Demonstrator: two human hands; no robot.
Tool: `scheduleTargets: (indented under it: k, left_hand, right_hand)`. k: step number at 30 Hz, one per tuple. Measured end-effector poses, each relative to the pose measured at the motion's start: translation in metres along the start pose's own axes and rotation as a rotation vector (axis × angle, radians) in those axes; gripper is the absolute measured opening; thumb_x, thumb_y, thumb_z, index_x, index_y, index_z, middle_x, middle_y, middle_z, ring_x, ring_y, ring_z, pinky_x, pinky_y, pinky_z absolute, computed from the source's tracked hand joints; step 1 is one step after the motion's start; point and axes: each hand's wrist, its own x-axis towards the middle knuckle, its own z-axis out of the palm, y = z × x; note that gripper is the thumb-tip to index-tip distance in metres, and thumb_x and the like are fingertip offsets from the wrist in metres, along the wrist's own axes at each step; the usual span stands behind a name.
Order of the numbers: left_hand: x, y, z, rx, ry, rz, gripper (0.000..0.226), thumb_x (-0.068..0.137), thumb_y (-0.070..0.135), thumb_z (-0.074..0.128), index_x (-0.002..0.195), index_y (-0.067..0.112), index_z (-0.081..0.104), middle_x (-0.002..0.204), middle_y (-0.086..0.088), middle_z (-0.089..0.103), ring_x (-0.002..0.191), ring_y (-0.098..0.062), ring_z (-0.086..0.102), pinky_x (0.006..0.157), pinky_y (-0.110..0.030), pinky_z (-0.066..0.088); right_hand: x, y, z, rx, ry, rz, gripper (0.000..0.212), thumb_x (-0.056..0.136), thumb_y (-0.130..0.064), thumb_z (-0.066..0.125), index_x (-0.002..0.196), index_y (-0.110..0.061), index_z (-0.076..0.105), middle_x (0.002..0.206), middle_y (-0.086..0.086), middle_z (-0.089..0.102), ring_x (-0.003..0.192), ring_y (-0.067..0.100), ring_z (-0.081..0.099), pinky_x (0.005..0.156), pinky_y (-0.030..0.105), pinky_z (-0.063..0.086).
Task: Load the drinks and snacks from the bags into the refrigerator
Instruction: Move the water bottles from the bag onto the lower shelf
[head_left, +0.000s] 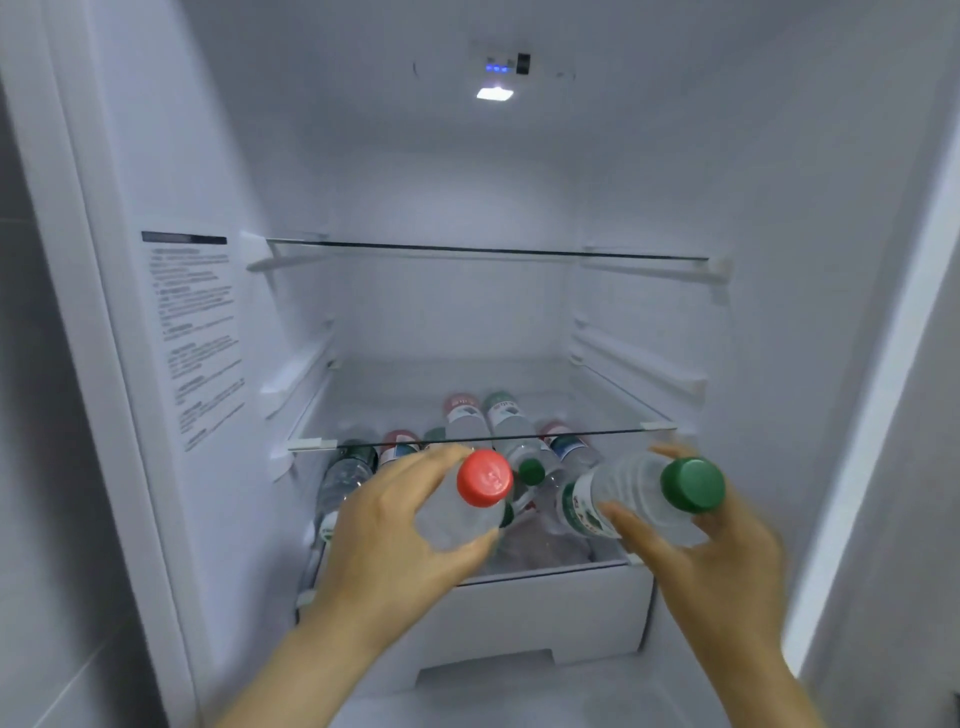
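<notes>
Open fridge (197, 156), lit inside: a glass shelf (483, 438) just above both hands, a white drawer (519, 608) below them, and more bottles (506, 421) lying beyond the fingers. The left hand (395, 540) grips a red-capped bottle (457, 519) and the right hand (717, 561) grips a green-capped bottle (634, 493), side by side, with the caps facing the camera.

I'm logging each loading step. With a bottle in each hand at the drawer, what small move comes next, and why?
Probably lower both into the drawer: the left hand grips the red-capped bottle, the right hand the green-capped bottle, both held over the drawer, where other bottles lie flat.
</notes>
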Motion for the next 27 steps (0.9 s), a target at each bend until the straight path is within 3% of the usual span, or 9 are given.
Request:
scheduleTargets:
  k: [3,6,10,14,18,20,22,24,27]
  left_hand:
    - [0.001,-0.013,0.008,-0.025,-0.003,0.014,0.053,0.061,0.041,0.082,0.110,0.039,0.060,0.102,0.038,0.058,0.098,0.017,0.052,0.081,0.000,0.036]
    - [0.004,-0.017,0.017,-0.043,-0.007,0.035,0.049,0.065,0.044,0.076,0.110,0.037,0.059,0.099,0.038,0.057,0.097,0.021,0.050,0.081,0.002,0.036]
    - [0.006,-0.020,0.027,-0.030,-0.024,0.048,0.047,0.066,0.046,0.071,0.110,0.035,0.061,0.103,0.033,0.058,0.100,0.020,0.049,0.083,0.002,0.037]
    - [0.013,-0.027,0.035,0.036,-0.061,0.044,0.050,0.065,0.042,0.076,0.113,0.030,0.063,0.108,0.022,0.064,0.104,0.012,0.052,0.089,-0.001,0.037]
    - [0.014,-0.031,0.037,0.064,-0.067,0.023,0.053,0.063,0.037,0.081,0.113,0.028,0.065,0.110,0.020,0.065,0.105,0.008,0.056,0.088,-0.008,0.043]
    - [0.014,-0.031,0.038,0.066,-0.065,0.024,0.054,0.062,0.036,0.083,0.112,0.027,0.066,0.110,0.021,0.065,0.105,0.009,0.056,0.088,-0.007,0.043]
    - [0.013,-0.031,0.041,0.069,-0.065,0.025,0.053,0.063,0.037,0.081,0.112,0.026,0.066,0.111,0.021,0.065,0.107,0.009,0.055,0.089,-0.007,0.042]
    - [0.013,-0.030,0.043,0.073,-0.067,0.027,0.052,0.064,0.041,0.076,0.113,0.025,0.066,0.112,0.020,0.064,0.108,0.009,0.055,0.091,-0.005,0.040]
    - [0.015,-0.029,0.044,0.078,-0.075,0.022,0.053,0.065,0.043,0.076,0.113,0.025,0.066,0.111,0.020,0.065,0.107,0.009,0.055,0.092,-0.005,0.038]
  right_hand:
    - [-0.001,0.012,0.008,0.004,0.065,0.045,0.060,0.053,-0.038,0.084,0.110,-0.034,0.066,0.086,-0.030,0.068,0.089,-0.013,0.061,0.071,-0.004,0.040]
    - [-0.001,0.026,0.014,0.047,0.091,0.072,0.058,0.056,-0.021,0.089,0.109,-0.029,0.066,0.083,-0.030,0.068,0.087,-0.016,0.060,0.067,-0.005,0.041]
    - [0.005,0.039,0.025,0.074,0.135,0.123,0.060,0.053,-0.040,0.084,0.111,-0.031,0.067,0.095,-0.028,0.068,0.091,-0.005,0.063,0.072,-0.003,0.042]
    - [0.017,0.047,0.038,0.112,0.180,0.123,0.058,0.053,-0.043,0.080,0.108,-0.033,0.063,0.087,-0.038,0.064,0.086,-0.018,0.059,0.072,-0.004,0.040]
    - [0.025,0.061,0.052,0.134,0.228,0.076,0.058,0.059,-0.016,0.087,0.113,-0.014,0.066,0.099,-0.011,0.067,0.085,-0.017,0.057,0.069,-0.007,0.037]
    - [0.026,0.068,0.060,0.110,0.228,0.074,0.058,0.059,-0.021,0.086,0.113,-0.020,0.064,0.097,-0.023,0.064,0.087,-0.010,0.057,0.070,-0.007,0.038]
    - [0.023,0.074,0.065,0.132,0.221,0.102,0.059,0.058,-0.029,0.083,0.112,-0.030,0.060,0.094,-0.036,0.059,0.087,-0.017,0.056,0.073,-0.006,0.037]
    - [0.020,0.083,0.067,0.146,0.208,0.114,0.062,0.059,-0.022,0.085,0.115,-0.029,0.059,0.100,-0.033,0.058,0.088,-0.025,0.053,0.074,-0.006,0.037]
    - [0.019,0.098,0.069,0.107,0.105,0.149,0.064,0.063,-0.017,0.087,0.121,-0.024,0.060,0.109,-0.015,0.065,0.096,-0.019,0.055,0.082,-0.002,0.040]
